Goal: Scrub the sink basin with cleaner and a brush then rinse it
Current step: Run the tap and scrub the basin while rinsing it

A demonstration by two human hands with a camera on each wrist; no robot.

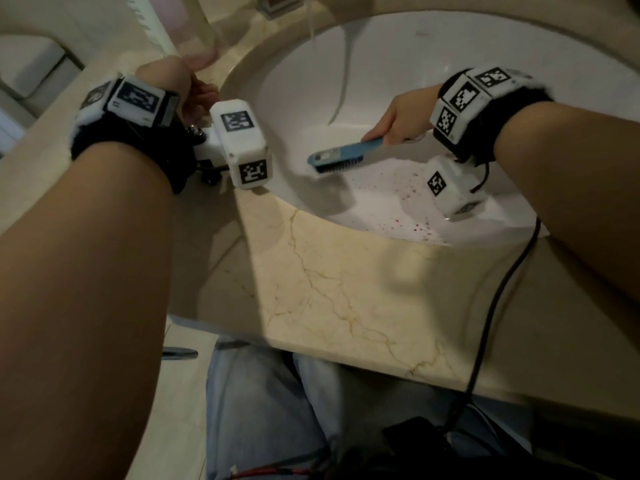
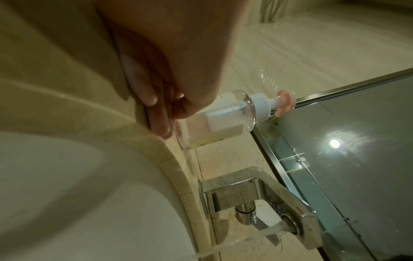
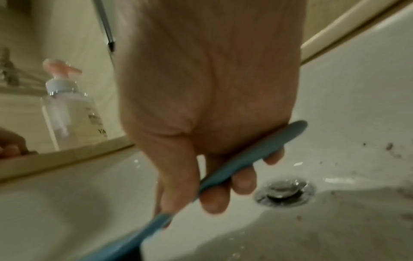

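Brush (image 1: 341,156) bristles down in sink basin (image 1: 398,81), handle clamped in right hand (image 1: 401,121) fingers (image 3: 243,181)

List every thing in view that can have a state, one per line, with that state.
faucet: running.
sink basin: wet, dark red specks on its near wall.
drain stopper: raised, it seems.
brush: bristles down in the basin.
right hand: grips the brush handle.
pump bottle: upright, partly full.
left hand: fingers rest on the counter.

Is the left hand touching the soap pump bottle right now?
Cannot tell. In the left wrist view the left hand overlaps the pump bottle with fingers on the counter edge; no view plainly shows contact or a gap.
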